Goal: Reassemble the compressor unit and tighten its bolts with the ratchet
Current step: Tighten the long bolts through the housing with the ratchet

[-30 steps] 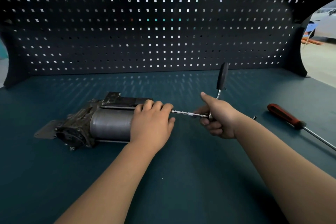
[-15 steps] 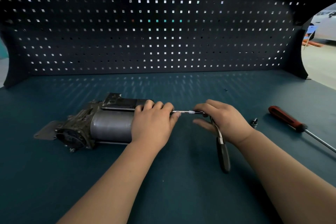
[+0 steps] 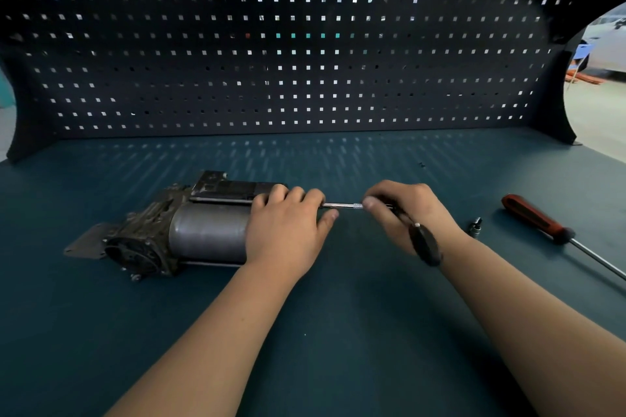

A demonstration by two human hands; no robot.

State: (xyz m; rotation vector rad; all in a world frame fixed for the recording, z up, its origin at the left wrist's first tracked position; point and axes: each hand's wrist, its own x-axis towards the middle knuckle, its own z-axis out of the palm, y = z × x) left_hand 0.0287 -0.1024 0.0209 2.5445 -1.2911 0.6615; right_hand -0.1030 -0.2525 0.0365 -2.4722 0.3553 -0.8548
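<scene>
While the compressor unit (image 3: 189, 234) lay on its side, left of centre on the teal workbench (image 3: 305, 332), the left hand (image 3: 288, 230) clamped over its right end, fingers curled across the top edge and thumb tucked against the end face. Right beside it, the right hand (image 3: 406, 210) had fingers and thumb pinched round the head of the ratchet (image 3: 425, 245), whose black handle angled down along that wrist. A silver extension bar (image 3: 340, 205) ran level from the pinch leftward into the compressor's end and vanished under the left fingertips; the bolt itself was hidden. Out right, a small socket (image 3: 476, 225) stood on the bench near the right wrist. Beyond it a red-handled screwdriver (image 3: 535, 220) lay at a slant, its shaft heading for the right edge. A dark pegboard (image 3: 305, 54) closed off the back.
</scene>
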